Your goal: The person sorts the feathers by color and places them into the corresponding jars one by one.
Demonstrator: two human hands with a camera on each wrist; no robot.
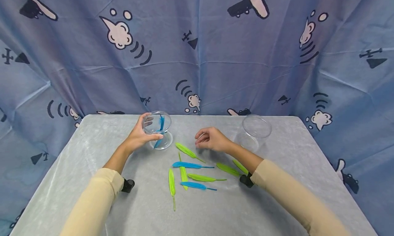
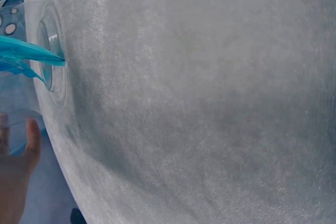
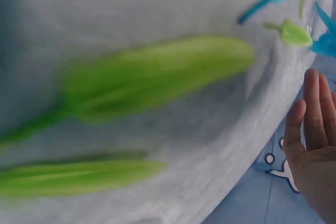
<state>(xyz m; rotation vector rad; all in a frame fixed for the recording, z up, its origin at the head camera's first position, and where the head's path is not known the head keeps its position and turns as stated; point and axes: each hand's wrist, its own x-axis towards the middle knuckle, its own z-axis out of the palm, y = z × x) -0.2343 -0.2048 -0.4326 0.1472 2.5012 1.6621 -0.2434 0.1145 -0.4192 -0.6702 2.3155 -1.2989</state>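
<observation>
My left hand (image 1: 138, 135) grips a clear round jar (image 1: 167, 144) at the table's back left, its thumb across the near side. Inside the jar stand blue feathers (image 1: 161, 123); the left wrist view shows their tips (image 2: 39, 52) down at its base. My right hand (image 1: 212, 139) hovers right of the middle with loosely bent fingers and holds nothing. Just left of it lies a green feather (image 1: 187, 149). Nearer me are a blue feather (image 1: 187, 165) across a green one, another blue feather (image 1: 195, 185), and green feathers (image 1: 203, 178) around them.
A second clear jar (image 1: 258, 136) stands at the back right, behind my right forearm. Two green feathers (image 1: 227, 168) lie beside and under that forearm. A blue patterned curtain (image 1: 215, 58) hangs behind the grey-covered table (image 1: 147, 208).
</observation>
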